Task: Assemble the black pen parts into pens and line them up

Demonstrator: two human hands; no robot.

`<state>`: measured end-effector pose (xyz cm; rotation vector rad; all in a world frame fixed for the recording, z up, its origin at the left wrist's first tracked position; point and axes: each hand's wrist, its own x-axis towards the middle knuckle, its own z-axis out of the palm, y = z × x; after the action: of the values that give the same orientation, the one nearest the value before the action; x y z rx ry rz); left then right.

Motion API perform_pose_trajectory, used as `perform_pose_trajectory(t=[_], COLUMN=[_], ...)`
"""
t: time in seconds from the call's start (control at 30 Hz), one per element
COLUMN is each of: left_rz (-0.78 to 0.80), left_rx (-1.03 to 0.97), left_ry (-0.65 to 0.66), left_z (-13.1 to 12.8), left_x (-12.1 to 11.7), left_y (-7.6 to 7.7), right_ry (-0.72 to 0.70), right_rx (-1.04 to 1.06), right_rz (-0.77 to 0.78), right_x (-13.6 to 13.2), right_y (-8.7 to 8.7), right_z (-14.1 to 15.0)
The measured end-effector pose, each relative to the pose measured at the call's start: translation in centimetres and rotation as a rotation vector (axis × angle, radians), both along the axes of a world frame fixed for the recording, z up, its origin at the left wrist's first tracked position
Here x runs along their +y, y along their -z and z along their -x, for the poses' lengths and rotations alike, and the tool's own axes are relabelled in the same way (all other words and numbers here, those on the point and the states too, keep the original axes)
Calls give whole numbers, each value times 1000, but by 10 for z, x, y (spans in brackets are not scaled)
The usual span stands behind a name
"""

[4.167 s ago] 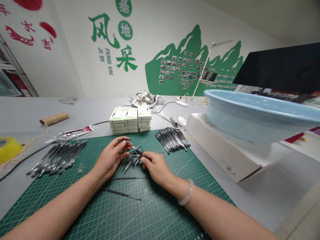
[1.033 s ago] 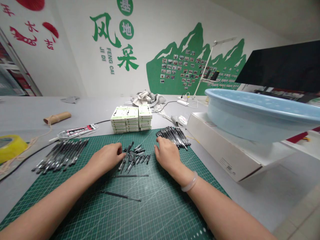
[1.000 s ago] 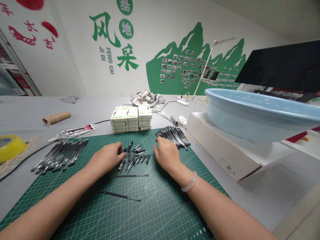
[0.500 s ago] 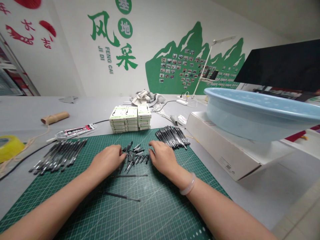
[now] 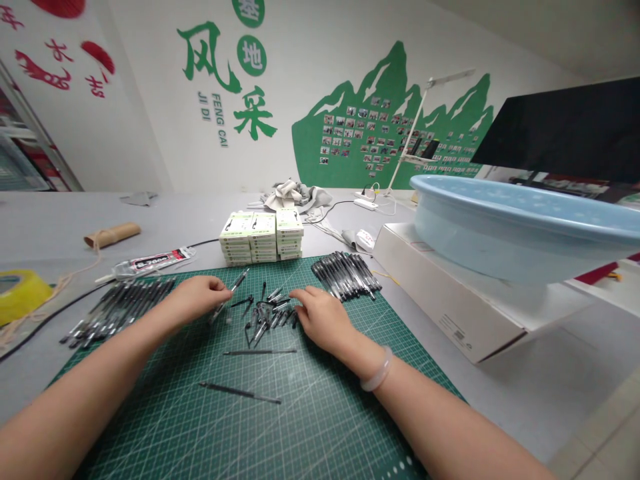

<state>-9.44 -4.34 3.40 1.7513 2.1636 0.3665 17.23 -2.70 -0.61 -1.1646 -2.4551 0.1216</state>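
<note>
My left hand (image 5: pixel 205 297) is closed around a slim clear-and-black pen (image 5: pixel 240 280), tilted with its upper end to the right. Beside it on the green cutting mat (image 5: pixel 320 413) lies a loose heap of small black and clear pen caps (image 5: pixel 267 317). At the heap's right edge rests my right hand (image 5: pixel 323 317), thumb and fingers apart, nothing visible between them. Nearer to me lie two thin pen refills (image 5: pixel 260 351), one roughly level and the other refill (image 5: pixel 240 392) slanting. Rows of dark pen parts form a left bundle (image 5: pixel 120 310) and a right bundle (image 5: pixel 345 275).
Stacked small white-and-green boxes (image 5: pixel 260 237) stand behind the heap. To the right, a blue basin (image 5: pixel 500 233) sits on a white carton (image 5: pixel 450 307). Yellow tape (image 5: pixel 23 293), a bamboo piece (image 5: pixel 113 235) and a plastic packet (image 5: pixel 153 262) lie on the left.
My left hand has moved left, away from the cap heap, and a pen now shows in its fingers. My right hand stays nearly in place by the heap.
</note>
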Motion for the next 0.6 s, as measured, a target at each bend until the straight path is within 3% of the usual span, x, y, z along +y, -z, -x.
perform_pose_trajectory(t=[0.1, 0.3, 0.6], left_rz=[25, 201, 183], left_rx=[-17, -78, 5], left_ry=[-37, -58, 36], left_z=[12, 15, 1], left_x=[1, -1, -3], left_y=[-2, 8, 10], right_ry=[-3, -3, -62], right_rx=[-24, -58, -64], right_rz=[8, 17, -3], right_x=[0, 0, 2], right_y=[2, 3, 5], right_z=[0, 1, 0])
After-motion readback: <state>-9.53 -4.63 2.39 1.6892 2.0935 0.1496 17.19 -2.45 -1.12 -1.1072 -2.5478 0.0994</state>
